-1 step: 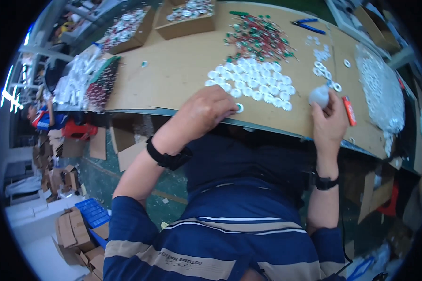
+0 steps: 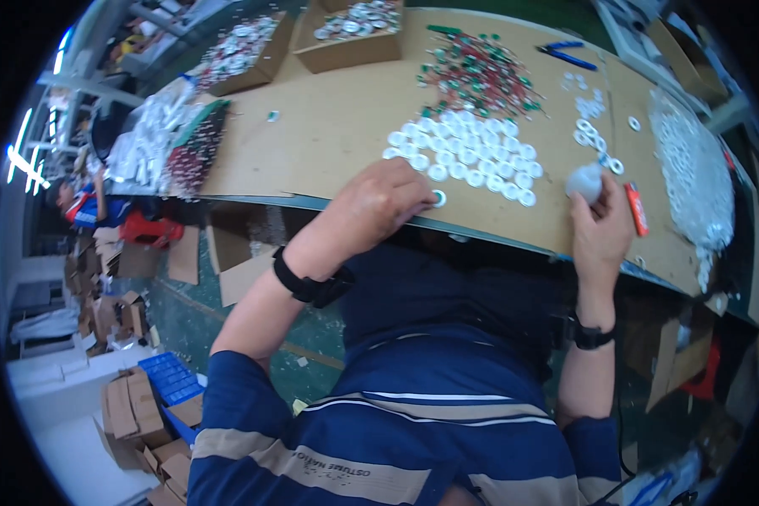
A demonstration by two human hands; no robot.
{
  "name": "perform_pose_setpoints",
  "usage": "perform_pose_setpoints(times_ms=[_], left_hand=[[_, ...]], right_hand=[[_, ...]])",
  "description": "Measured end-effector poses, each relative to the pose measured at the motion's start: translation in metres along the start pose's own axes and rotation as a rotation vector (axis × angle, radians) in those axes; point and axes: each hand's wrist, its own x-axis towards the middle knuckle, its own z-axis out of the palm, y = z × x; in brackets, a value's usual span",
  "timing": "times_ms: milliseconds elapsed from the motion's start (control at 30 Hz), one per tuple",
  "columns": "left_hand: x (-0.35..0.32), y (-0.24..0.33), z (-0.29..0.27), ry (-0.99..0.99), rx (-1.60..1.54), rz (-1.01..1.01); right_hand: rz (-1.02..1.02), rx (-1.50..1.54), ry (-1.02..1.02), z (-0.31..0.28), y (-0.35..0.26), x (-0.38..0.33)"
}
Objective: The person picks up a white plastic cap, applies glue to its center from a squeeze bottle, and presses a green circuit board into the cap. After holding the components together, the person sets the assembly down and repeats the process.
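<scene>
My left hand (image 2: 386,202) is closed at the near table edge, its fingertips pinching a small white round piece with a green centre (image 2: 438,198). Just beyond it, several white round discs (image 2: 472,160) lie close together in a patch. My right hand (image 2: 603,223) is closed around a translucent whitish, rounded bulb-like object (image 2: 584,183), held over the right part of the table; its lower part is hidden by my fingers. Right beside that hand lies a red lighter-shaped object (image 2: 637,209).
Behind the discs is a heap of green parts with red wires (image 2: 481,76). Blue-handled pliers (image 2: 567,55) lie at the back. A clear bag of white rings (image 2: 691,169) is on the right. Cardboard boxes of parts (image 2: 350,55) and a red-wired bundle (image 2: 196,152) stand left.
The whole view has shifted slightly, so the table and both hands appear a little farther right. Each hand keeps its hold on the same thing.
</scene>
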Motion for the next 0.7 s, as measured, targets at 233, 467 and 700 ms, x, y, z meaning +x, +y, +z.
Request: perform_pose_setpoints(times_ms=[233, 467, 700], left_hand=[[-0.060, -0.046, -0.038, 0.096, 0.144, -0.192], [-0.082, -0.063, -0.081, 0.136, 0.280, -0.310], [-0.109, -0.104, -0.109, 0.184, 0.402, -0.388]], right_hand=[[0.005, -0.061, 0.025, -0.007, 0.005, -0.006], [0.005, -0.063, 0.025, -0.003, 0.014, -0.001], [0.002, -0.056, 0.024, -0.003, 0.017, -0.002]])
